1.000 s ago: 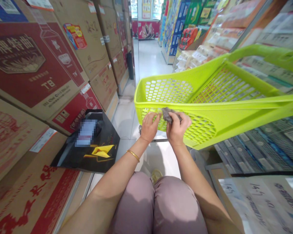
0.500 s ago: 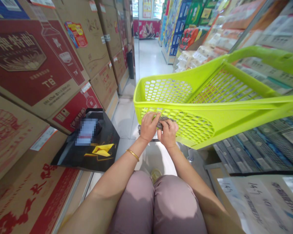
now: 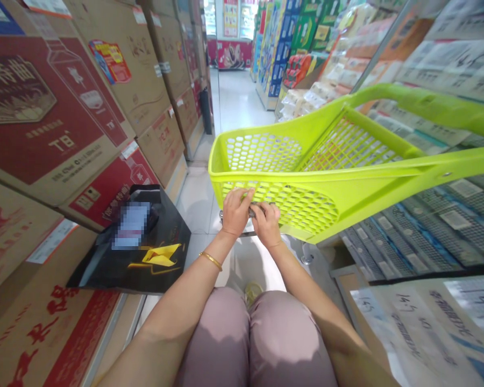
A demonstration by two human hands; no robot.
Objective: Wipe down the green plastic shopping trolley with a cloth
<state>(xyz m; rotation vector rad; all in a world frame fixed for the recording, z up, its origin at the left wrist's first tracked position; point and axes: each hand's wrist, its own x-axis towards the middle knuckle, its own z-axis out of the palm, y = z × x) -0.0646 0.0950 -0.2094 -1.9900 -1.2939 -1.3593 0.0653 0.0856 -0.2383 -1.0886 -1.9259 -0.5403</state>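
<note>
My left hand (image 3: 236, 212) and my right hand (image 3: 267, 224) are close together in front of the near side of a lime-green shopping cart (image 3: 387, 188). Between them is a small, crumpled grey-brown thing (image 3: 253, 210), mostly covered by my fingers; its kind is hard to make out. The fingers of both hands are bent around it. A gold bracelet (image 3: 211, 261) circles my left wrist. Behind the hands, the cart's side is a mesh of holes, and its basket slopes up toward the handle at the right.
Stacked cardboard cartons (image 3: 153, 134) line the left side. A black bag (image 3: 165, 279) with a phone-like blurred patch stands against them. Packaged goods (image 3: 419, 215) fill the right-hand shelves. A tiled aisle (image 3: 242, 91) runs away ahead, and my knees (image 3: 290, 333) are below.
The view has turned slightly right, so the cart, hands and bag sit further left. Both hands stay together around the grey-brown thing, with small finger movements.
</note>
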